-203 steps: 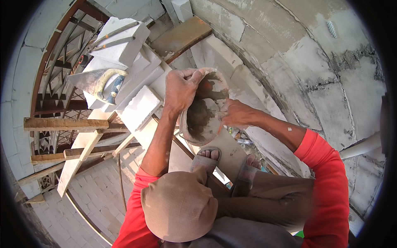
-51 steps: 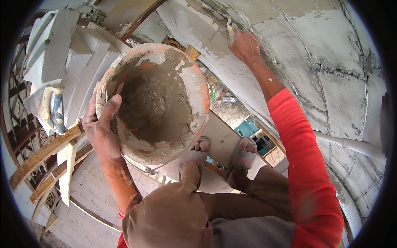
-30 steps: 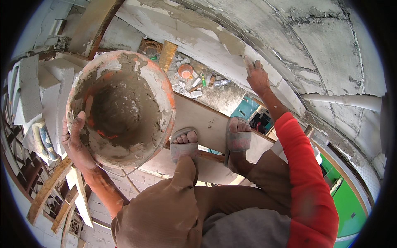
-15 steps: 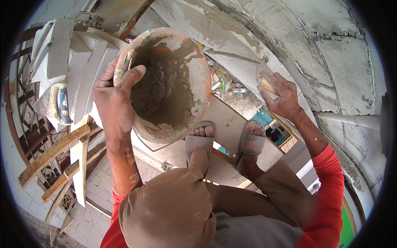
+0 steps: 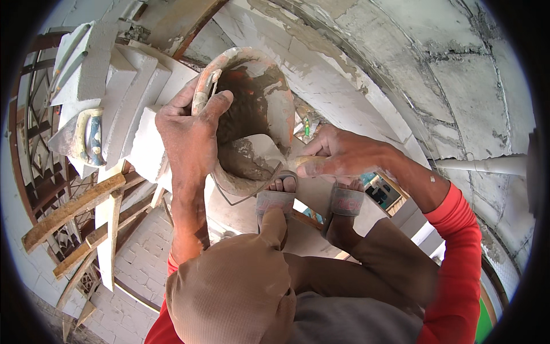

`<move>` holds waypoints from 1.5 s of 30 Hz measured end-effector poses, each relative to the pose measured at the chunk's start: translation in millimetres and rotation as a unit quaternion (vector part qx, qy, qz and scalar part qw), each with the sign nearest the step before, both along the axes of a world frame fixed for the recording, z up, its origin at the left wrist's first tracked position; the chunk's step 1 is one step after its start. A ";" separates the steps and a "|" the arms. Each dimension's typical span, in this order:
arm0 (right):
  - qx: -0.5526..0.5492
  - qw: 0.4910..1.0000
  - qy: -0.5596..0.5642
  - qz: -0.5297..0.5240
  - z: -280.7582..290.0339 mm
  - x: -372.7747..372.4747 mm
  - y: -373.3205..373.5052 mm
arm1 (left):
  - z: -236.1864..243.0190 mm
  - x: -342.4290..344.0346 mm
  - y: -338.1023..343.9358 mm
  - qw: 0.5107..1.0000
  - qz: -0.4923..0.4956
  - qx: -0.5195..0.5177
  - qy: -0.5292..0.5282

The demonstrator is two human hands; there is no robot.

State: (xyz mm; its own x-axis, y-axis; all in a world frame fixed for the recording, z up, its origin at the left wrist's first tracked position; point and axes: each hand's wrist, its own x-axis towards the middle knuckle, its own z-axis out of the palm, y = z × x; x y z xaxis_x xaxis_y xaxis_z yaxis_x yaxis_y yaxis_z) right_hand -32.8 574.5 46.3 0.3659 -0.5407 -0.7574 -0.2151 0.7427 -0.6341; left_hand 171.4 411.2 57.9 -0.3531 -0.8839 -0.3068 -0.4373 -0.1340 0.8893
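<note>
My left hand (image 5: 192,129) grips the rim of a mortar-caked bucket (image 5: 282,112), thumb over the inside edge, and the bucket leans toward me. Its wire handle (image 5: 229,202) hangs down at the near side. Wet grey mortar (image 5: 235,112) coats the inside. My right hand (image 5: 338,152) is closed round the stubby handle of a trowel (image 5: 260,150). The trowel's broad, mortar-smeared blade reaches into the near part of the bucket.
Pale blocks (image 5: 117,94) are stacked at left, with a second, blue-and-white-handled trowel (image 5: 90,137) against them. Rough wooden planks (image 5: 74,218) stick out below. My sandalled feet (image 5: 275,200) stand on boards with gaps. A block wall (image 5: 458,86) with a pipe (image 5: 487,165) rises at right.
My right hand has swung left from beside the wall, bringing the trowel blade into the bucket. My left hand and the bucket have shifted slightly right, and the bucket is tilted more.
</note>
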 end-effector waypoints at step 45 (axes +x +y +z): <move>-0.102 0.719 0.686 0.044 -260.7 -147.3 272.4 | -22.1 71.0 -60.4 0.984 0.066 0.122 0.111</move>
